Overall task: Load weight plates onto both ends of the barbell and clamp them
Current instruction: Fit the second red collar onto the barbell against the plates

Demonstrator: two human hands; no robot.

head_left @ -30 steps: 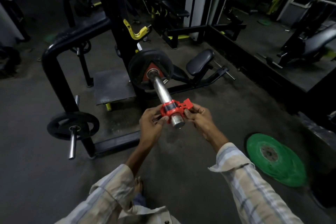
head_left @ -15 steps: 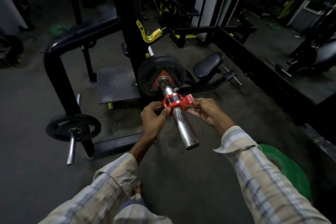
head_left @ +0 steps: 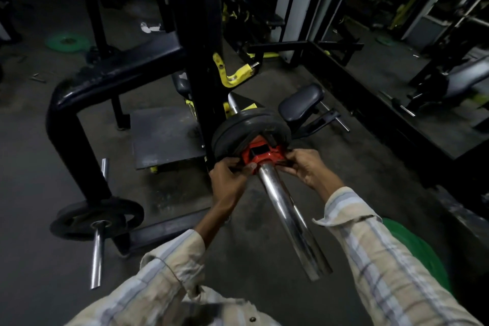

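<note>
Barbell sleeve carries one red clamp (both hands gripping) against two plates.

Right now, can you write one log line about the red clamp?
step: clamping | red clamp: on bar sleeve, against black plates | left hand: gripping clamp | right hand: gripping clamp

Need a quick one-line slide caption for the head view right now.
Both hands hold the red clamp on the barbell sleeve against the black plates.
</note>
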